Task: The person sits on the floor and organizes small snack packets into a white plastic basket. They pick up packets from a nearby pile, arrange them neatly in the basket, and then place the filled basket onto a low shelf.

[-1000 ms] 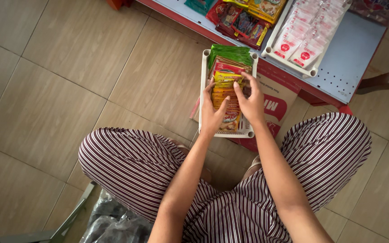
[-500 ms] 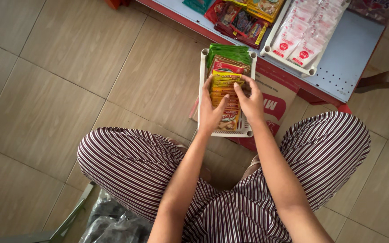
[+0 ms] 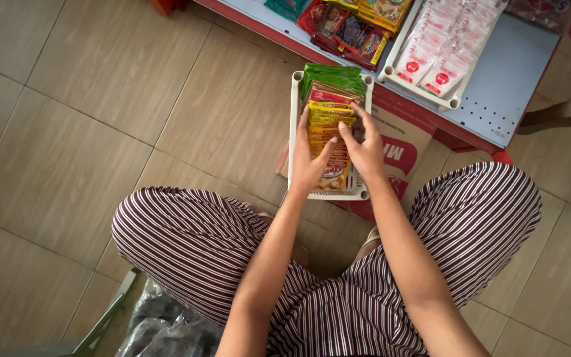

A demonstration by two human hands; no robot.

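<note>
Both hands work inside a white plastic tray [image 3: 294, 132] that lies on the tiled floor [image 3: 87, 132] in front of the squatting person's knees. The left hand [image 3: 310, 162] lies flat along the tray's left side, fingers stretched up over the row of sachets [image 3: 328, 119], thumb angled across the lower packets. The right hand [image 3: 365, 151] bends over the row's right edge, fingers spread and pressing on the packets, gripping none that can be made out. The tray is narrow and rectangular with a raised rim and round corner sockets. It holds a single overlapping row of flat, glossy sachets: green ones [image 3: 332, 74] at the far end, then red and brown, then yellow and orange under the hands. Beneath the tray lies a flattened cardboard sheet [image 3: 398, 145] printed in red. Farther right, a low shelf [image 3: 503, 86] with a pale perforated metal top and red edge carries a second white tray [image 3: 418, 86] filled with small white-and-red sachets, beside loose colourful packets [image 3: 351, 26]. Striped trousers [image 3: 186, 244] cover both legs.
</note>
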